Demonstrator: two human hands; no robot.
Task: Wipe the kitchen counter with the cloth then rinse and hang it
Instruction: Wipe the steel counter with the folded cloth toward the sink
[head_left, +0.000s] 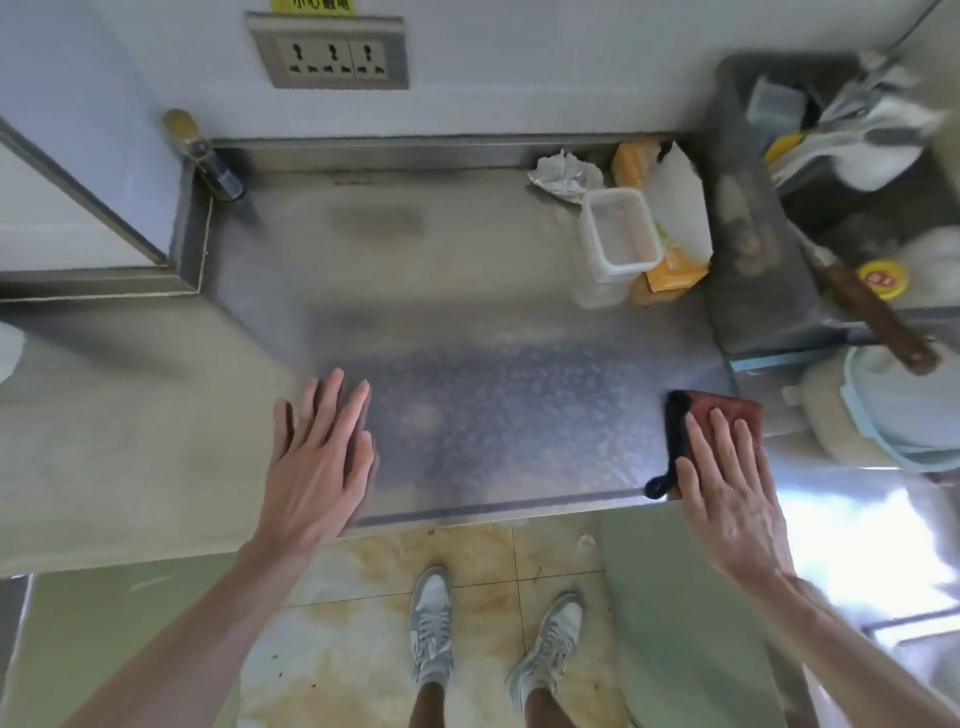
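A reddish-brown cloth (727, 410) with a black edge and a black hanging loop lies flat on the steel counter (467, 312), at its front right corner. My right hand (727, 478) presses flat on top of the cloth, fingers spread. My left hand (317, 457) rests palm down on the counter's front left part, fingers apart, holding nothing. The sink (883, 208) sits at the far right, full of dishes.
At the back right stand a clear plastic container (621, 234), orange boxes (670, 270), a white bag and crumpled foil (563, 174). A bottle (208, 156) stands in the back left corner. A knife (872, 312) lies by the sink, near a pale blue lidded pot (893, 410).
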